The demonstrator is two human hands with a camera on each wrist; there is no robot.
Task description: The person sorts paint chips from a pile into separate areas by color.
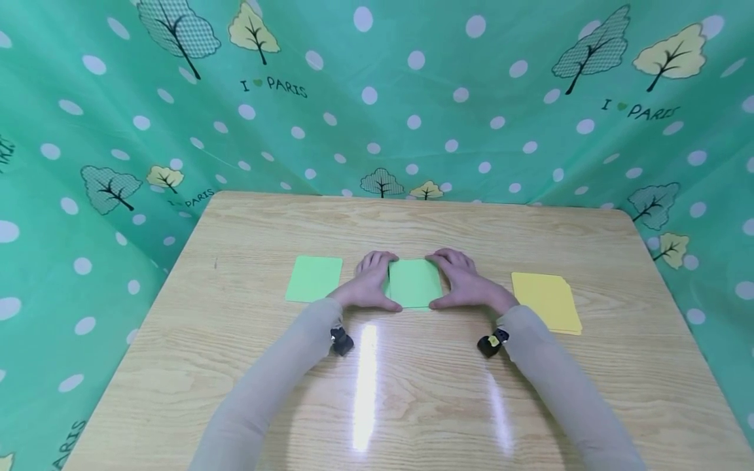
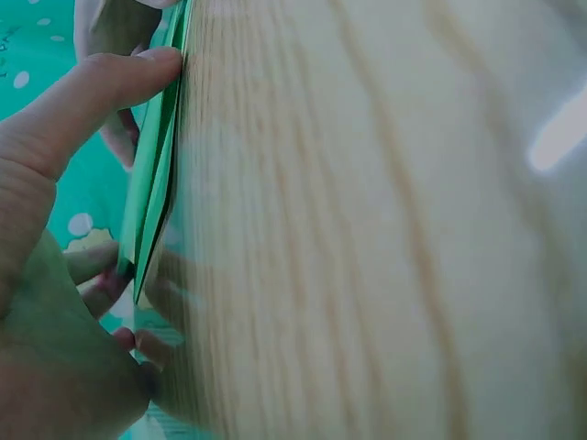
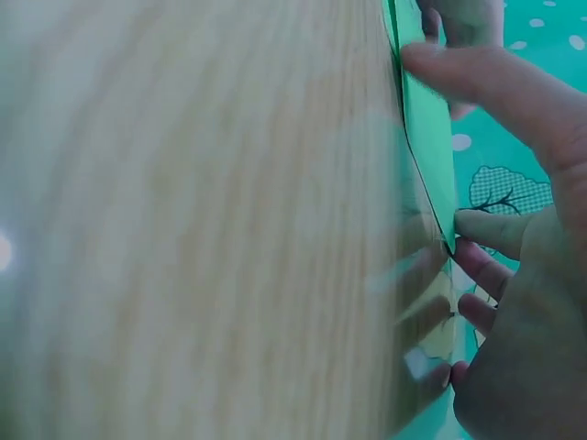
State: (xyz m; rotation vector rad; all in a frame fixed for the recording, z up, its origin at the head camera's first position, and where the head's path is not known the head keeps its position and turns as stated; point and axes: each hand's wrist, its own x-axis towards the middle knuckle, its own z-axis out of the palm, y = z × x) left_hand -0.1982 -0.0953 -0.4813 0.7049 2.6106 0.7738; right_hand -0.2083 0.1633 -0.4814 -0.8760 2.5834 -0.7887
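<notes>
A small stack of green paper (image 1: 415, 282) lies flat on the wooden table (image 1: 412, 392), framed by both hands. The left hand (image 1: 370, 285) pinches its left edge — thumb at the near corner, fingers curled at the far one — and the right hand (image 1: 465, 282) mirrors this on the right edge. Another green sheet (image 1: 315, 279) lies just left; yellow sheets (image 1: 548, 301) lie off to the right.

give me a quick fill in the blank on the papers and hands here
1. Both hands hold the ____ paper in the middle.
2. The sheet lying alone by the left hand is ____.
3. The stack beside the right hand is ____.
4. Everything lies on a ____ table.

Missing words: green; green; yellow; wooden
</notes>
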